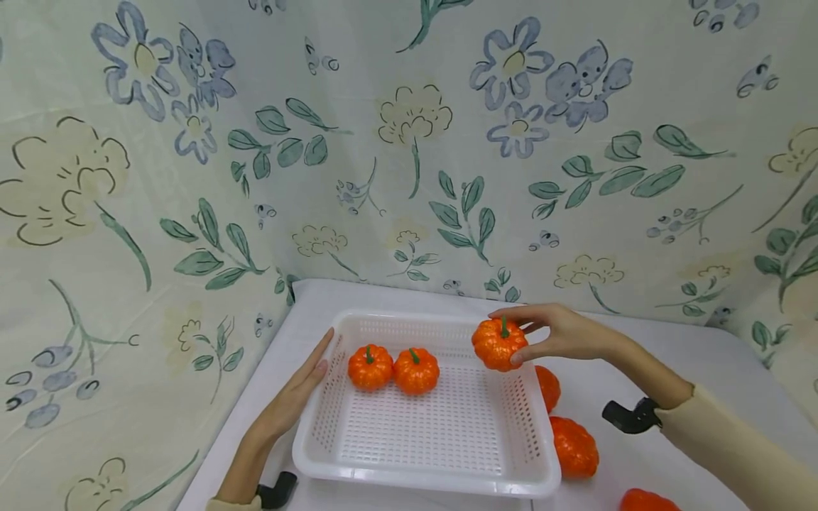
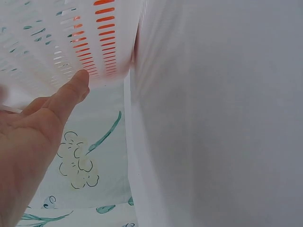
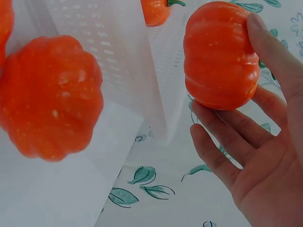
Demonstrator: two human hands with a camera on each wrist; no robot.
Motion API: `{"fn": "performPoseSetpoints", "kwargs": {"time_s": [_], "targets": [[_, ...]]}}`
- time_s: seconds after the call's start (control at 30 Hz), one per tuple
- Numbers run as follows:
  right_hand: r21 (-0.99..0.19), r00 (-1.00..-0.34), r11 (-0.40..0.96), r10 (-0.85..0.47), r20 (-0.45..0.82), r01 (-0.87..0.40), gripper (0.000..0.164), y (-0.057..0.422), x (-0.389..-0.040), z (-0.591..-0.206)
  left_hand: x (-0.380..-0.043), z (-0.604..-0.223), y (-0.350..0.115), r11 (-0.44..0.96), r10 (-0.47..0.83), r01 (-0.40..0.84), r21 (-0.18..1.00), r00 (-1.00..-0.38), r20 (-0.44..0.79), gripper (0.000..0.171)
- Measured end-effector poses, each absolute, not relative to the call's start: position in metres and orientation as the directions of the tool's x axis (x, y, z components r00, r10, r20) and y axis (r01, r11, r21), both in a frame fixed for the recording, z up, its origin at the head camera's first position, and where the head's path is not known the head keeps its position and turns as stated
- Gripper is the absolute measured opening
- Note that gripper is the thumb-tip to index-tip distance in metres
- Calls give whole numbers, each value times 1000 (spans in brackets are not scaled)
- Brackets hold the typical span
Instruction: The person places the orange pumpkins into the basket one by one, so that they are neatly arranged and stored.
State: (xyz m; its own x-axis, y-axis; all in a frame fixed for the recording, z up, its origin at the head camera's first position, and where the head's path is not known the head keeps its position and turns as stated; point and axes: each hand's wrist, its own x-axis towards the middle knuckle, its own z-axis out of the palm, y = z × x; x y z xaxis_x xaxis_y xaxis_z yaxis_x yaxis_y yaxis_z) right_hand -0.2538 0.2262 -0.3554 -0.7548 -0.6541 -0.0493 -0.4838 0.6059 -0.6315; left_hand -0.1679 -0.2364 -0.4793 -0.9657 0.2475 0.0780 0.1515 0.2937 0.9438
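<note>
A small orange pumpkin (image 1: 497,345) with a green stem is held between the thumb and fingers of my right hand (image 1: 559,333), over the right end of a white plastic basket (image 1: 424,477). The right wrist view shows the same pumpkin (image 3: 220,56) gripped from its side. Two more pumpkins, one (image 1: 371,367) beside the other (image 1: 417,371), sit inside the basket toward its left. My left hand (image 1: 287,401) rests against the basket's left wall, its fingers straight. Seen from the left wrist, those fingers (image 2: 71,94) touch the perforated side.
Outside the basket's right wall lie more orange pumpkins: one (image 1: 548,387) partly hidden by the rim, another (image 1: 574,447) nearer, and a third (image 1: 647,500) cut off at the bottom edge. A white cloth (image 1: 696,383) covers the table. Floral fabric (image 1: 409,163) hangs behind.
</note>
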Motion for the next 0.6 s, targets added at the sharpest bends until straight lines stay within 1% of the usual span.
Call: {"fn": "performPoseSetpoints", "kwargs": {"time_s": [0.17, 0.43, 0.6], "targets": [[-643, -712, 585, -697, -88, -494, 69, 209, -258, -367, -167, -480, -236, 300, 244, 154, 942, -966, 80, 58], [-654, -661, 584, -731, -168, -480, 66, 187, -263, -385, -166, -480, -236, 293, 243, 156, 943, -966, 84, 58], [-642, -651, 593, -736, -187, -486, 68, 176, -265, -394, -167, -480, -236, 295, 241, 157, 943, -967, 85, 57]]}}
